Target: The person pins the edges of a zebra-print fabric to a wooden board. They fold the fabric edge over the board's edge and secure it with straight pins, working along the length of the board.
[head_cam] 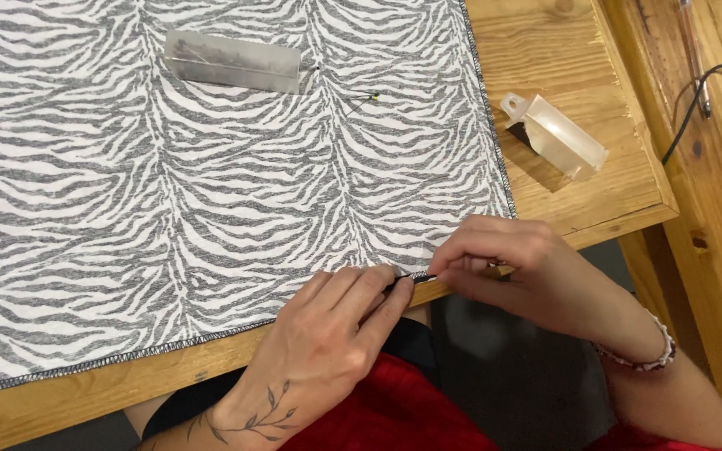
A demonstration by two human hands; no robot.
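A zebra-striped fabric [211, 184], white with grey-black stripes and a dark overlocked edge, is spread over a wooden table [578, 192]. Its near hem runs along the table's front edge, and its near right corner is worked between 2 hands. The left hand [327, 334] is laid flat on the hem, fingertips pressed together on the cloth just left of the corner. The right hand [520, 271] is placed directly to the right, its thumb and forefinger pinched shut on the folded hem edge [415, 276]; a thin dark object is seen at the pinch, but its kind cannot be told. The fingertips of both hands almost meet at this spot.

On the far part of the fabric, a flat, translucent grey rectangular packet [231, 61] is laid; no label can be read. Just right of it, a pin with a yellow head [365, 100] is seen on the cloth. On the bare wood beyond the fabric's right edge, a clear plastic box with a hang tab [555, 134] is set at a slant, well apart from both hands.
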